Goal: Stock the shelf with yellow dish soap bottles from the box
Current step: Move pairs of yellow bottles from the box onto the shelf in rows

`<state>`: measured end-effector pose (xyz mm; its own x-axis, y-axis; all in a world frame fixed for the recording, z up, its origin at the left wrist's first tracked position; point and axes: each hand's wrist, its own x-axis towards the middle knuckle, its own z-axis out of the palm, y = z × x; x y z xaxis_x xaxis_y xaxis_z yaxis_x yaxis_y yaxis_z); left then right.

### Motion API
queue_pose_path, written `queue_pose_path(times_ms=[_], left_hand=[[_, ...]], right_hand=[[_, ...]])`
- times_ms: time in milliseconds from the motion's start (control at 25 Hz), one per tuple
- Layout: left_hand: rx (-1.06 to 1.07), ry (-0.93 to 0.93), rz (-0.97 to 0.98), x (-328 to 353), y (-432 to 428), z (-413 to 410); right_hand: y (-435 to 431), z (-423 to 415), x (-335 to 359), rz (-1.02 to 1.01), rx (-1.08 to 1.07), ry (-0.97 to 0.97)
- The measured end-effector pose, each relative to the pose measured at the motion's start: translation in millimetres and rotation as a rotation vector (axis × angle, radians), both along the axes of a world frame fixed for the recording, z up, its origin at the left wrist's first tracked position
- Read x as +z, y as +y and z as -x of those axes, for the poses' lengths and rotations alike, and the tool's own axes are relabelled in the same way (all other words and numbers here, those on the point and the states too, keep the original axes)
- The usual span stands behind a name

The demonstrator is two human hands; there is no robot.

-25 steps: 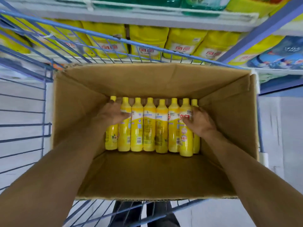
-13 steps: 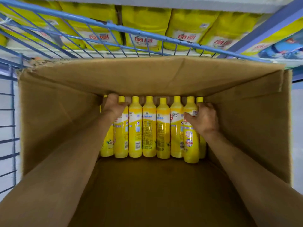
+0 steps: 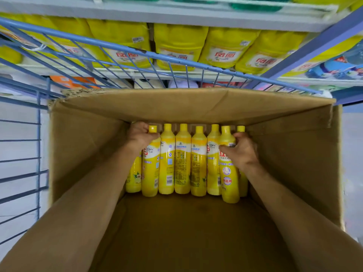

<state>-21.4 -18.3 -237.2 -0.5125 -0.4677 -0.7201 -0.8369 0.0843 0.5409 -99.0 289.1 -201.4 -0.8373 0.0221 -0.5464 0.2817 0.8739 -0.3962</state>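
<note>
Our left hand [image 3: 140,137] curls round the neck of a yellow bottle [image 3: 150,173] near the far left corner of the box [image 3: 294,154]. Our right hand [image 3: 242,152] grips a second bottle [image 3: 228,183] near the far right corner. The row of bottles [image 3: 182,163] stands along the far wall.

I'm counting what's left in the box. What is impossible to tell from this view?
Head view:
- left-end bottles: left hand covers their necks; which one it grips is unclear.
- rightmost bottle: mostly hidden by right hand and the raised bottle it grips.
- Any row behind: hidden under the box flap.
- Label print: too small.
</note>
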Motion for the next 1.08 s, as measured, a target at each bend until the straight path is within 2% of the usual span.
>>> queue_pose_path(times_ms=[80,200,360,600,840,1080], left_hand=[[0.024,-0.001,0.024,7,7,-1],[0.069,0.104,-0.003,23,17,-13],[0.031,0.312,-0.058,60,22,-41],[-0.055,0.605,-0.109,143,26,-38],[-0.152,0.836,-0.042,305,28,-8],[-0.235,1.055,0.053,509,19,26]], right_hand=[[1,-3,5,0.063,0.01,-0.051],[5,-8,20,0.141,0.072,-0.067],[5,-18,57,0.179,0.146,0.047],[-3,-22,118,0.365,0.131,0.242],[-25,-16,251,0.534,0.182,0.377],[-40,13,442,0.681,0.273,0.56]])
